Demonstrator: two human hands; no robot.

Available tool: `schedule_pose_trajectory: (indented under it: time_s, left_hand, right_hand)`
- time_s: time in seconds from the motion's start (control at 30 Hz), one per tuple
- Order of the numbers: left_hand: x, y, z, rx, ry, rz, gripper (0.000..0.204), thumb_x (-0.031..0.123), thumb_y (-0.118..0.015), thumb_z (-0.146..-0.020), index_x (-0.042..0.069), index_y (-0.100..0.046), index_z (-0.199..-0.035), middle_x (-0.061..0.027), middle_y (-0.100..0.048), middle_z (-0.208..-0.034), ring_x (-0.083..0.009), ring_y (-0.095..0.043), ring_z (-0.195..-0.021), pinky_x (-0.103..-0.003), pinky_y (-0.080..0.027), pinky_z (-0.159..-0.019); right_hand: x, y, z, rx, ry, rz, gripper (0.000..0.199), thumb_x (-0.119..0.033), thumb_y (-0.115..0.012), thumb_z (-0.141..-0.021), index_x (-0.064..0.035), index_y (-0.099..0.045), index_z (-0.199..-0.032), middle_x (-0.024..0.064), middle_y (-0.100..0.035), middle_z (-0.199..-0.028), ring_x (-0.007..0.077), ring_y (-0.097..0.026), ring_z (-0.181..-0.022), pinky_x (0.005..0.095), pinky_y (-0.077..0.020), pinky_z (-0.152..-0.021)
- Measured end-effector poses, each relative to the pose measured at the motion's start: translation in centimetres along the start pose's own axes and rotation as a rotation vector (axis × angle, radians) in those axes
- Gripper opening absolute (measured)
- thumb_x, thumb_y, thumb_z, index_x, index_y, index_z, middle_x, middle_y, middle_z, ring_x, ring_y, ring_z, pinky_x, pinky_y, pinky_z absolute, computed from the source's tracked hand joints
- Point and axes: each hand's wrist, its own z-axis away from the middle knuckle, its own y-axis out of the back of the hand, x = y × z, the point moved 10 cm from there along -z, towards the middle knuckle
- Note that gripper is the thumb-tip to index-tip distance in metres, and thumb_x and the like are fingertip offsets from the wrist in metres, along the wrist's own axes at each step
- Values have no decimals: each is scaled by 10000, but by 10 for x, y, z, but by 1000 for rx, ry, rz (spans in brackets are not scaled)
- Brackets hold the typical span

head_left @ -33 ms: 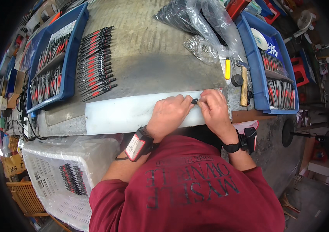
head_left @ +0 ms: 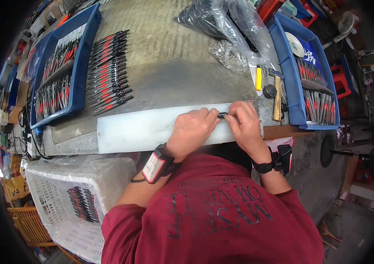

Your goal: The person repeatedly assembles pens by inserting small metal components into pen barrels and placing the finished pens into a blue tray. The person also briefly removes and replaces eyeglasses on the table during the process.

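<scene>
Over the long white board (head_left: 138, 130) at the bench's near edge, my two hands meet fingertip to fingertip. A small black piece (head_left: 221, 115) shows between them, with a pale gleam on it; its kind is too small to make out. My left hand (head_left: 192, 131) is closed, thumb and fingers pinched at one end of this piece. At its other end, my right hand (head_left: 245, 125) pinches with thumb and forefinger. Whatever lies inside the curled fingers is hidden. Beyond the board to the left, slim black, grey and red pen-like tools (head_left: 108, 72) lie in a column.
Blue trays holding similar tools stand left (head_left: 78, 88) and right (head_left: 299, 103). A hammer (head_left: 277, 99), yellow-handled cutter (head_left: 258, 79), round black piece (head_left: 269, 91) and bag of small metal parts (head_left: 229, 56) lie at right. A plastic-lined white basket (head_left: 55, 176) stands below left.
</scene>
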Motion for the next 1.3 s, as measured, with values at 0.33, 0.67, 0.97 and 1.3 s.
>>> schedule_pose_trajectory:
  time_s: [0.33, 0.67, 0.97, 1.3]
  left_hand:
    - [-4, 1, 0, -10, 29, 82, 173, 187, -664, -813, 82, -591, -929, -70, -542, -679, -268, -577, -590, -374, -463, -495]
    - [17, 39, -9, 81, -22, 17, 179, 189, -675, -804, 81, -586, -914, -60, -513, -648, -242, -559, -537, -363, -445, -465]
    - [18, 40, -14, 68, -15, 90, 178, 235, -658, -814, 80, -571, -825, -55, -522, -630, -236, -570, -519, -360, -441, -437]
    - [21, 45, -14, 99, -8, 7, 159, 151, -683, -792, 80, -579, -888, -67, -483, -623, -251, -543, -520, -362, -437, -457]
  right_hand:
    - [20, -12, -1, -202, -172, -151, 184, -123, -641, -855, 22, -642, -968, 101, -621, -815, 225, -575, -744, 316, -453, -669]
    - [10, 4, -7, -136, -270, -458, 153, -114, -607, -885, 27, -665, -898, 57, -599, -746, 127, -538, -695, 258, -422, -623]
    - [16, 1, -6, -130, -296, -511, 131, -93, -614, -869, 29, -651, -840, 50, -566, -707, 109, -516, -668, 255, -405, -593]
    - [28, -6, 0, 0, -384, -633, 206, -143, -556, -933, 23, -617, -828, -4, -524, -684, 66, -453, -643, 242, -378, -560]
